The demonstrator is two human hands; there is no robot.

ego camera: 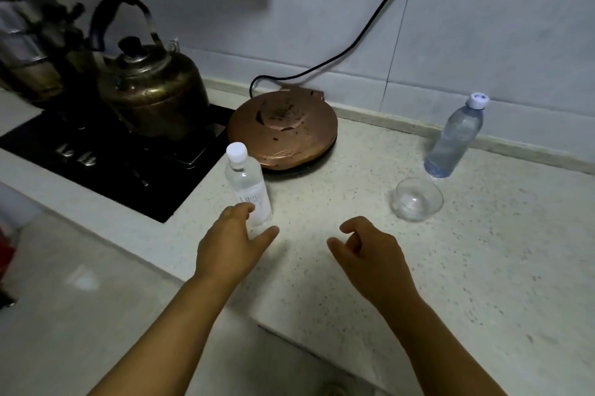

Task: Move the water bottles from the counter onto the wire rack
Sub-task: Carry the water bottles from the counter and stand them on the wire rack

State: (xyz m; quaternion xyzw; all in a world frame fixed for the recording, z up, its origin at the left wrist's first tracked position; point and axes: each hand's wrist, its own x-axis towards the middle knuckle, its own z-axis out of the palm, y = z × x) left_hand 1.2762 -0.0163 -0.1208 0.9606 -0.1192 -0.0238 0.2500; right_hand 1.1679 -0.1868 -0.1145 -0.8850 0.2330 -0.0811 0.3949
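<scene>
Two bottles stood upright on the bench [354, 267], neither yet moved. Wire rack not in view; its direction could not be told.

Clear bottle [246, 184], white cap, stood near the bench's left front, just beside the hob [106, 157] edge and in front of a copper-coloured pan [283, 128]. Long axis vertical, cap up.

Left hand [233, 246] was at this bottle's base: fingers on its left side, thumb reaching across below it, spread around the lower body. Whether the grip was closed, or the skin even touching, could not be told; it looked like a hand closing in, not yet clamped.

Right hand [370, 250] hovered over bare bench, fingers loosely curled, holding nothing. The two hands were apart, with open bench between them.

Blue bottle [455, 138] stood well off to the right rear, near the wall, leaning in the picture, probably from lens distortion. A glass bowl [417, 199] sat just in front of it, between it and the right hand.

Judgement: the clear bottle lay directly ahead of the left hand, far nearer to it than to the right. A side grasp low on the body, then a straight lift, would suit. The blue bottle fell to the right hand, reaching past the bowl. A kettle [151, 86] sat on the hob, clear of the reach.
</scene>
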